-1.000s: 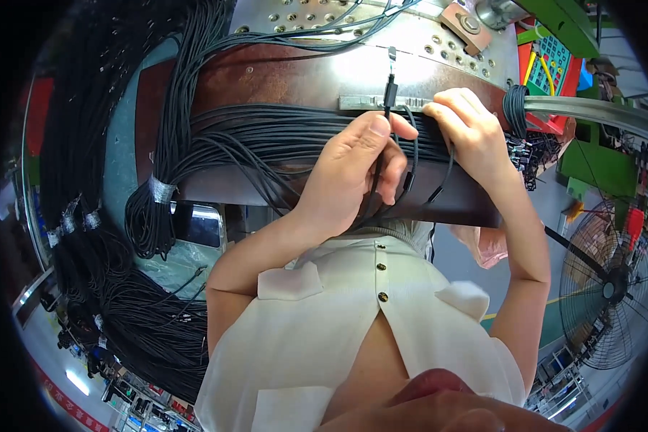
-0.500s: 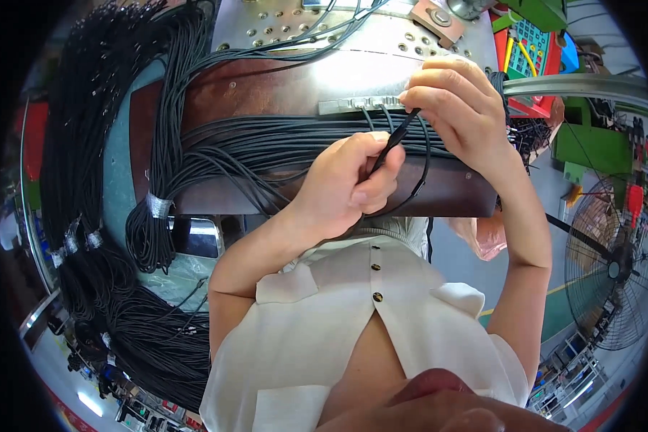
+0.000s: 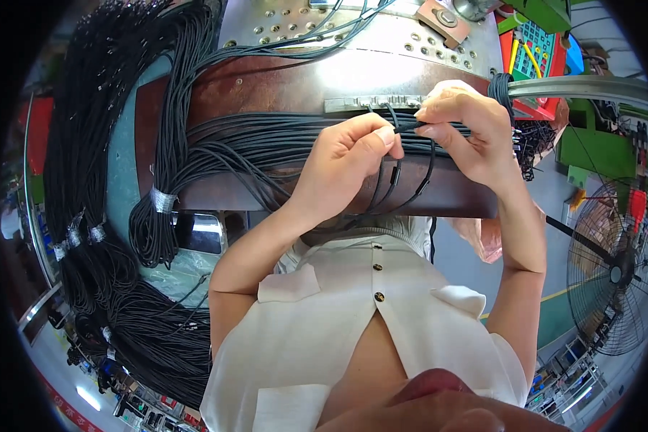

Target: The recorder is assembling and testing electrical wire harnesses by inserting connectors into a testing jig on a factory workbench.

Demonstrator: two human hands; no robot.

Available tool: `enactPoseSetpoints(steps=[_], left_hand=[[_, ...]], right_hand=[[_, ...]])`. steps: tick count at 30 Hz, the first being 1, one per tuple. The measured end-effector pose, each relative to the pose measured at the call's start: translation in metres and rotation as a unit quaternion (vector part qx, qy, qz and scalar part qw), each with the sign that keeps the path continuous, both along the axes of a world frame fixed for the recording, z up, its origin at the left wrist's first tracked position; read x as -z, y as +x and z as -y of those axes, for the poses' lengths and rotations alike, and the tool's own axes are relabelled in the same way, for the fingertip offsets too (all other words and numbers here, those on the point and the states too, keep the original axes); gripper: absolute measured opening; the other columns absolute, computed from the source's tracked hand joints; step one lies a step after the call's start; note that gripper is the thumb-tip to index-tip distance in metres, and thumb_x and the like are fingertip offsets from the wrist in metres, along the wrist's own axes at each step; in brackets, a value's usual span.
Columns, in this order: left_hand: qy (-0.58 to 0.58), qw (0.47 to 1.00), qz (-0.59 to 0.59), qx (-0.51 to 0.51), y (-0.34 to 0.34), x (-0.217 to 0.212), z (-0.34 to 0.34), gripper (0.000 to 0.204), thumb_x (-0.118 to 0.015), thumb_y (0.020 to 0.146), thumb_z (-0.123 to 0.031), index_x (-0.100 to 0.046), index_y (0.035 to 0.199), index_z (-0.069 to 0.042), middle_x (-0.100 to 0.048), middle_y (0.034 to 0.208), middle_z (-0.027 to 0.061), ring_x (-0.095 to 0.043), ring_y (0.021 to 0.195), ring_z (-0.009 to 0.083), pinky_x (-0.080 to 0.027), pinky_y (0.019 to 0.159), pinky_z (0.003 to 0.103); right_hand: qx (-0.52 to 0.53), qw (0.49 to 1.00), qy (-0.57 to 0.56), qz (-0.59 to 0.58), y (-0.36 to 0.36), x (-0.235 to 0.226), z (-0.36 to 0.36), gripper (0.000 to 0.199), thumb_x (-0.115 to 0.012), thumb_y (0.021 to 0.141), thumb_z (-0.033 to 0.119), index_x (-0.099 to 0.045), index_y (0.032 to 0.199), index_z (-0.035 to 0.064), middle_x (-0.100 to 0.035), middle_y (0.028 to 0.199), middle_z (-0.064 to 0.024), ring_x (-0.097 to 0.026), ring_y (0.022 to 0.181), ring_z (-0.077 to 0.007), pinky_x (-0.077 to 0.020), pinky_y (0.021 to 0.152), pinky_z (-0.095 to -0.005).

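Two hands (image 3: pixel 349 162) (image 3: pixel 464 133), one cable bundle (image 3: pixel 266 140)

Cable bundle (image 3: pixel 266 140) on bench (image 3: pixel 266 86); taped bundles (image 3: pixel 86 216) left; fan (image 3: pixel 615 273) right.

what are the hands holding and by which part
Both hands pinch thin black cables near their ends: the left hand and right hand meet fingertip to fingertip, loops hanging below over the bundle.

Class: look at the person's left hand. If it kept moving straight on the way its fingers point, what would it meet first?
The left hand points toward the right hand; it would probably meet those fingertips first, across the black wire both pinch. Depth looks alike.
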State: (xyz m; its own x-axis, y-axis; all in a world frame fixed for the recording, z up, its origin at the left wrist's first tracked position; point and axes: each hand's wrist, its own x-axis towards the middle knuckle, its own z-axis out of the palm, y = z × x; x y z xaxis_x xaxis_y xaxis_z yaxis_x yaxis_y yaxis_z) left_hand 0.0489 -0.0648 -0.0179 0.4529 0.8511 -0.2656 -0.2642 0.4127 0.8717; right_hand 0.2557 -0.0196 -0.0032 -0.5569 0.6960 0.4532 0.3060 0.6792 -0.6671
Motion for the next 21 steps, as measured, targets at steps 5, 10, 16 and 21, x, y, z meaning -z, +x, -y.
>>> enactPoseSetpoints(steps=[5, 10, 16, 21], left_hand=[[-0.142, 0.97, 0.187, 0.07, 0.007, -0.007, 0.003, 0.018, -0.046, 0.095, -0.022, -0.055, 0.09, -0.007, -0.033, 0.054, -0.0077, -0.024, 0.044, 0.0028, -0.016, 0.039, 0.022], [-0.23, 0.897, 0.341, 0.164, 0.011, -0.011, 0.003, 0.022, -0.044, 0.095, -0.032, -0.049, 0.086, -0.013, -0.025, 0.051, -0.0069, -0.018, 0.042, 0.0048, -0.013, 0.038, 0.024], [-0.25, 0.882, 0.378, 0.129, 0.024, -0.012, 0.002, 0.025, -0.036, 0.099, -0.031, -0.046, 0.087, -0.011, -0.019, 0.049, -0.0068, -0.014, 0.039, 0.0061, -0.014, 0.035, 0.024], [-0.274, 0.872, 0.393, 0.101, 0.029, -0.007, 0.003, 0.025, -0.037, 0.099, -0.031, -0.047, 0.087, -0.012, -0.019, 0.049, -0.007, -0.015, 0.04, 0.0059, -0.015, 0.035, 0.022]], right_hand=[[0.015, 0.957, -0.193, -0.216, -0.006, 0.01, 0.023, 0.01, -0.064, 0.088, 0.008, -0.062, 0.095, 0.0011, -0.065, 0.076, -0.0066, -0.058, 0.06, -0.0098, -0.0445, 0.053, -0.0227], [0.03, 0.912, -0.194, -0.361, -0.025, 0.012, 0.031, 0.01, -0.056, 0.093, 0.005, -0.055, 0.1, -0.0031, -0.061, 0.075, -0.0059, -0.052, 0.06, -0.0058, -0.0414, 0.052, -0.0198], [0.081, 0.822, -0.254, -0.503, -0.045, 0.013, 0.038, 0.013, -0.052, 0.098, 0.015, -0.051, 0.096, 0.0015, -0.052, 0.077, -0.0002, -0.036, 0.053, -0.0022, -0.0329, 0.048, -0.0183], [0.119, 0.743, -0.351, -0.558, -0.05, 0.011, 0.04, 0.017, -0.053, 0.098, 0.022, -0.052, 0.094, 0.0048, -0.044, 0.065, 0.0041, -0.03, 0.049, -0.001, -0.026, 0.044, -0.0179]])
